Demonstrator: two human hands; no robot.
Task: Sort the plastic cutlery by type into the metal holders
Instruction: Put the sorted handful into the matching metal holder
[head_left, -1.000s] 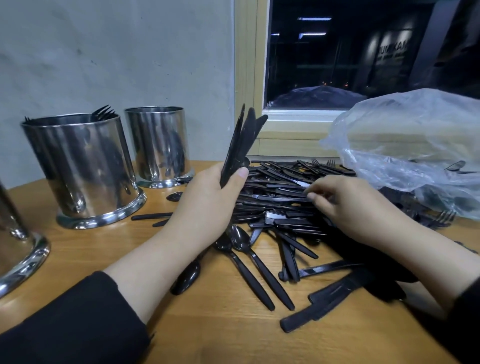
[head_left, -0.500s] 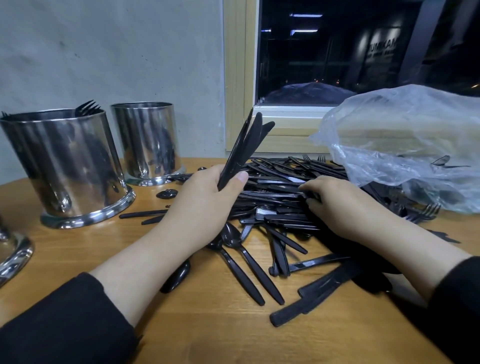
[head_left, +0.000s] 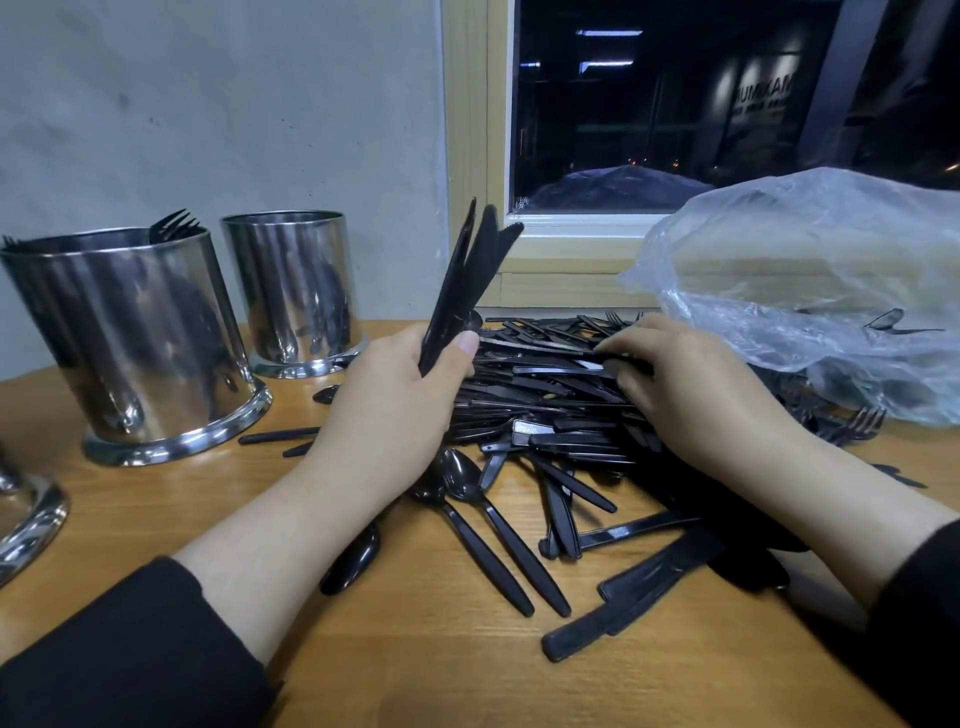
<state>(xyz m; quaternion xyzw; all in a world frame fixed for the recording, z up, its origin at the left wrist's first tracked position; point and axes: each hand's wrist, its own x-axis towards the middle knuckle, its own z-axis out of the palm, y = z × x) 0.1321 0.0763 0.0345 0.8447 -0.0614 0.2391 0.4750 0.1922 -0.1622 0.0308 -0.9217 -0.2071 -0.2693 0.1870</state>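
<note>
Left hand (head_left: 395, 410): grips an upright bunch of knives (head_left: 467, 280), blades up, above the near edge of the pile.
Right hand (head_left: 696, 384): fingers curled low on the cutlery pile (head_left: 550, 415) at mid-table, pinching at a knife on top.
Change: over the last second the right hand has crept further back into the pile; the bunch has not grown.
Meaning: one more knife looks about to join the bunch.
Holders: large holder (head_left: 130, 343) with forks and smaller holder (head_left: 296, 286) stand at the far left of the table (head_left: 415, 670).
Bag (head_left: 810, 291): far right, over more cutlery.
</note>
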